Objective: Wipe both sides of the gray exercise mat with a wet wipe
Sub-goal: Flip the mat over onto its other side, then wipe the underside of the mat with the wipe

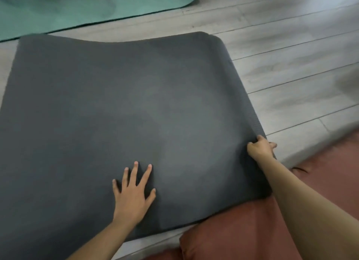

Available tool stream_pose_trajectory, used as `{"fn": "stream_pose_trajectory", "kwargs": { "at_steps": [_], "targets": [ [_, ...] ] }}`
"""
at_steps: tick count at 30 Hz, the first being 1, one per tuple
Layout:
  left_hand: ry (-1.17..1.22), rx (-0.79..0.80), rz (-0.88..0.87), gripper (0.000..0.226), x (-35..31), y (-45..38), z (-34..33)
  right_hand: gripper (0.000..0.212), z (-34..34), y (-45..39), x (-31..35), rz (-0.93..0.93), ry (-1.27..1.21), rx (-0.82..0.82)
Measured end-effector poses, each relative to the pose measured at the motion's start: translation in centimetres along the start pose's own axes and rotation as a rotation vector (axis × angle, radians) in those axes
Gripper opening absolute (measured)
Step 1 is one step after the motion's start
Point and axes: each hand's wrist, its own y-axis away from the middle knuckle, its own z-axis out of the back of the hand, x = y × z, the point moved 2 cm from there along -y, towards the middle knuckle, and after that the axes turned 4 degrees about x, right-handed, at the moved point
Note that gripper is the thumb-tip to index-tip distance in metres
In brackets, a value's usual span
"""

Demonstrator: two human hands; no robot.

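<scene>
While left hand (134,199) presses flat, right hand (259,147) grips gray mat (120,96) edge; long axis runs leftward

A dark gray exercise mat (120,104) is lying spread across a pale wood-plank floor, filling most of the view. Its far end, with rounded corners, is curling slightly upward. Its right edge is lifting off the floor, showing a ribbed texture.

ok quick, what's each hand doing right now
Left hand: open, fingers spread flat on the gray foam exercise mat.
Right hand: closed grip on the mat's right edge.
</scene>
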Motion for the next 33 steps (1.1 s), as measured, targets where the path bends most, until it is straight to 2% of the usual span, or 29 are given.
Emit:
{"fn": "stream_pose_trajectory", "kwargs": {
  "at_steps": [2,5,9,11,13,15,18,23,27,33],
  "targets": [
    [0.022,-0.007,0.019,0.078,0.0,0.0,0.1,0.032,0.4,-0.4,0.4,0.066,0.013,0.035],
    [0.075,-0.017,0.141,0.076,1.5,-0.7,0.7,0.026,-0.7,0.1,3.8,0.203,-0.013,0.068],
    [0.166,-0.024,0.370,0.075,7.6,-0.8,1.9,0.026,-5.5,3.3,9.4,0.360,0.015,0.205],
    [0.151,-0.013,0.431,0.074,10.4,0.0,2.3,0.031,-7.5,5.9,11.1,0.393,0.014,0.213],
    [0.111,0.012,0.452,0.075,12.0,0.8,2.5,0.030,-8.4,8.5,11.8,0.446,-0.042,0.139],
    [0.087,0.002,0.449,0.077,12.4,1.1,2.6,0.024,-8.4,10.7,11.9,0.584,-0.101,0.011],
    [0.075,-0.087,0.347,0.078,11.5,0.8,2.8,0.018,-7.8,12.3,11.8,0.768,-0.190,-0.141],
    [0.013,-0.157,0.175,0.064,8.1,-1.3,4.0,0.026,-7.8,9.5,8.9,0.552,-0.260,-0.126],
    [0.002,-0.093,0.150,0.067,6.4,-3.0,3.7,0.029,-7.6,7.6,8.0,0.436,-0.103,-0.011],
    [-0.011,-0.048,0.142,0.071,6.1,-2.8,2.3,0.035,-7.9,7.6,7.7,0.364,-0.062,-0.028]
  ]
}}
